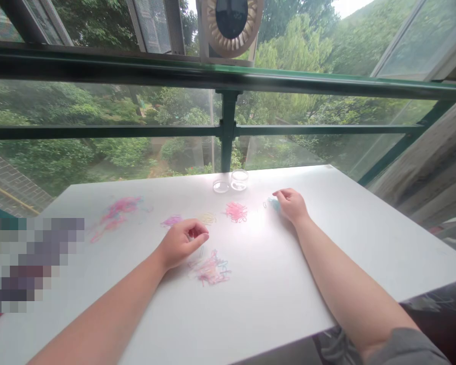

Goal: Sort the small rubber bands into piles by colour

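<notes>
No readable text, label or number anywhere — none.

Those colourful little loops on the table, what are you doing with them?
A person sits at a white table by a window, with small coloured bands lying in separate heaps. The right hand rests on a small blue heap. The left hand is curled loosely just above a mixed heap. A pink heap, a yellow heap and a bigger pink heap lie apart. A clear jar and its lid stand at the far edge.

Perhaps overexposed daylight glare, warped edges
</notes>
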Tool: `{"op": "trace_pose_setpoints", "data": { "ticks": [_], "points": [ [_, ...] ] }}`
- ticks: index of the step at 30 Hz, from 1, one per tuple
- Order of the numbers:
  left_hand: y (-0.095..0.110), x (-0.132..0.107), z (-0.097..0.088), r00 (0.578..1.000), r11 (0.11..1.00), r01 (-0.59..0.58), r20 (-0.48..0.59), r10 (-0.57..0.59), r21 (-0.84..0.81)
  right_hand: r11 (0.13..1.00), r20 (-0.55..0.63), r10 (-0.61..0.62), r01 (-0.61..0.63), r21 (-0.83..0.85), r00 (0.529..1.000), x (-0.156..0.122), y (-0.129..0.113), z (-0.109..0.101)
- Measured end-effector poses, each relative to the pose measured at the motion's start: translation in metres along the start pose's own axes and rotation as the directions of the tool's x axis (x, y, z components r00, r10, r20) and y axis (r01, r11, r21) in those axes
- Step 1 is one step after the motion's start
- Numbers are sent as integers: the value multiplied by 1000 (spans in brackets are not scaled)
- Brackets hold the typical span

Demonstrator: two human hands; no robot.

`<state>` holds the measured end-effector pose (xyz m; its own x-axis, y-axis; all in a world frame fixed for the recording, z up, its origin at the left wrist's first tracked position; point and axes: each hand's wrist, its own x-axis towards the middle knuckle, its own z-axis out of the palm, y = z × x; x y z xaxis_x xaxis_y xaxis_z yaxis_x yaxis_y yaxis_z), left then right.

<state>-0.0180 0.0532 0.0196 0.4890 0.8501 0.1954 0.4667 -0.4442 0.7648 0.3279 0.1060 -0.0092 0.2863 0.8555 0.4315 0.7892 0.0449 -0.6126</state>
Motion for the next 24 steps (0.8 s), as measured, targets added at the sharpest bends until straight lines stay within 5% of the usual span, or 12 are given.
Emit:
{"op": "trace_pose_setpoints", "data": {
  "ticks": [5,9,16,20,24],
  "points": [
    [1,1,-1,1000,1000,0,15,0,6,998,-36,13,-11,70,999,0,0,-4],
    [1,1,-1,1000,1000,1,14,-1,7,979,130,-162,175,-104,978,-7,-11,5],
    [-1,0,0,1000,1000,8,-7,-8,5,952,219,-156,205,-225,963,-4,-16,9],
    [-2,-1,1,1000,1000,12,-14,-12,-2,991,164,-115,125,-51,980,-1,-7,3],
    [-3,-1,1,1000,1000,24,2,-24,3,947,-49,11,5,321,999,6,3,-4]
  ]
}}
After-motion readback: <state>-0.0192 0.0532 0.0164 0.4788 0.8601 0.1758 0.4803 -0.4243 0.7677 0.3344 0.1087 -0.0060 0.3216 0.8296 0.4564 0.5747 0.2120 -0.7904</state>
